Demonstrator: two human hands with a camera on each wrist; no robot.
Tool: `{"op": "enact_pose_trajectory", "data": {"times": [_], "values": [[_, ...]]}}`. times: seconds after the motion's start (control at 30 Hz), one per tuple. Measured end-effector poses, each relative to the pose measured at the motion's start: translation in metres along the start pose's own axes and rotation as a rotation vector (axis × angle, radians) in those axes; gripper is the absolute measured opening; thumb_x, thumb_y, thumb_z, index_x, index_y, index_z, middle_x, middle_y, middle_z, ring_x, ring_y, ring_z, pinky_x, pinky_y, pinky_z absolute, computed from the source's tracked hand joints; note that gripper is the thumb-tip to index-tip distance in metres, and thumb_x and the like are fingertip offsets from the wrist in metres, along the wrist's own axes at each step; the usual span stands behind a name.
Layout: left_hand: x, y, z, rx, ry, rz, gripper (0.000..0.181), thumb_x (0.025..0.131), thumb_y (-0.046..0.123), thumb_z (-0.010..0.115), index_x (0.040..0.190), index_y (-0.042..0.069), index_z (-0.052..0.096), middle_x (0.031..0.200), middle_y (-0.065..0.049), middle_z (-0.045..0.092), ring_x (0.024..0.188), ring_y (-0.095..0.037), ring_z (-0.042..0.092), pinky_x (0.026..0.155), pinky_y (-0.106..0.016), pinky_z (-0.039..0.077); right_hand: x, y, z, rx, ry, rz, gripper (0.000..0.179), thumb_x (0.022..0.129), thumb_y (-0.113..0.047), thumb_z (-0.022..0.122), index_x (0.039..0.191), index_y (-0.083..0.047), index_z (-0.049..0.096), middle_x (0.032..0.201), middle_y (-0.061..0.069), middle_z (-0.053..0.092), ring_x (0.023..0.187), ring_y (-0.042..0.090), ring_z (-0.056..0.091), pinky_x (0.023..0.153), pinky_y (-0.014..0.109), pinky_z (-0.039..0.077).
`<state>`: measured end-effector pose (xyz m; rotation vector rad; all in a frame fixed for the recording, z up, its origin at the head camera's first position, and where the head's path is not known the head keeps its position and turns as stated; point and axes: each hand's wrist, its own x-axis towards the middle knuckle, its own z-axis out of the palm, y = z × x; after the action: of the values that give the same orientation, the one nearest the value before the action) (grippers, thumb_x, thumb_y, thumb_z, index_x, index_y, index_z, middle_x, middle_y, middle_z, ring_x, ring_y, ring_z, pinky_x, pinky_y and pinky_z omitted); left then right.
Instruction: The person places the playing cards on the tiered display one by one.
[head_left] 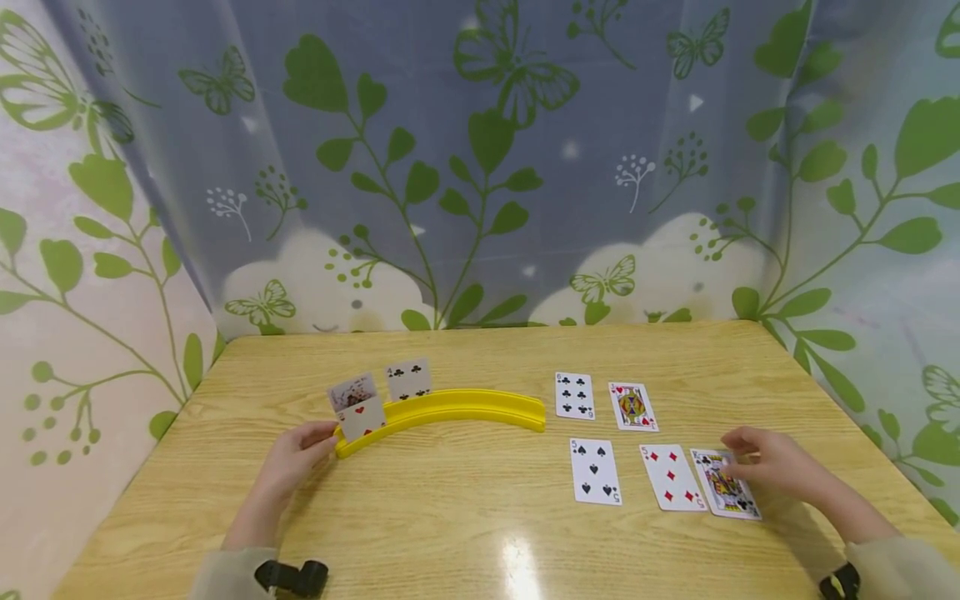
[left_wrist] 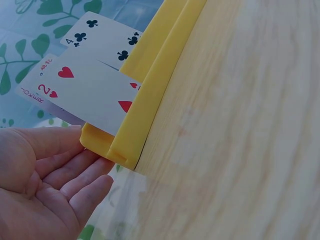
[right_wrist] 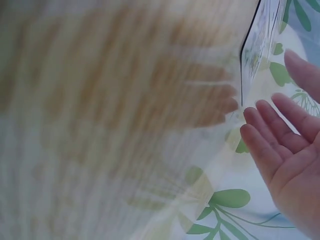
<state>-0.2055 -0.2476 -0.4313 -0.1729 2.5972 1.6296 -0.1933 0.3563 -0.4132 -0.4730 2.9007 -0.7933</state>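
My left hand [head_left: 303,454] holds the near left end of a curved yellow card holder [head_left: 465,406], its thumb and fingers at that end in the left wrist view. A two of hearts [left_wrist: 85,90] stands in the holder, partly covering a joker [left_wrist: 34,90]. Farther along stands a four of clubs [head_left: 408,379]. My right hand [head_left: 776,462] is at the right edge of a face card of clubs [head_left: 727,492], its thumb over the card in the head view. In the right wrist view, the fingers [right_wrist: 295,122] are loosely extended, gripping nothing.
Left of the face card lie a five of diamonds [head_left: 672,477] and a five of spades [head_left: 595,472]. Behind them lie a six of clubs [head_left: 574,396] and a jack of hearts [head_left: 633,407]. Leaf-patterned curtains [head_left: 495,250] border the wooden table [head_left: 420,517].
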Motion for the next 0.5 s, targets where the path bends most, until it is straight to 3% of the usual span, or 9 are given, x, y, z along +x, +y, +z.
{"op": "enact_pose_trajectory", "data": {"times": [0.27, 0.5], "values": [[-0.0019, 0.0019, -0.0007, 0.006, -0.018, 0.006, 0.039, 0.091, 0.016, 0.05, 0.124, -0.005, 0.046, 0.123, -0.023, 0.047, 0.111, -0.031, 0.044, 0.088, -0.04, 0.039, 0.0022, 0.0016, 0.0018, -0.032, -0.048, 0.044, 0.051, 0.07, -0.025, 0.073, 0.1, 0.013, 0.055, 0.094, 0.021, 0.059, 0.088, 0.038, 0.055, 0.073, 0.047, 0.045], [-0.0016, 0.0005, -0.0014, -0.001, -0.021, 0.01, 0.039, 0.091, 0.015, 0.05, 0.124, -0.005, 0.045, 0.123, -0.023, 0.047, 0.111, -0.031, 0.045, 0.088, -0.039, 0.04, 0.0028, 0.0021, 0.0036, -0.07, -0.053, 0.033, 0.057, 0.068, -0.03, 0.075, 0.099, 0.013, 0.055, 0.095, 0.021, 0.058, 0.09, 0.038, 0.053, 0.074, 0.048, 0.044]]}}
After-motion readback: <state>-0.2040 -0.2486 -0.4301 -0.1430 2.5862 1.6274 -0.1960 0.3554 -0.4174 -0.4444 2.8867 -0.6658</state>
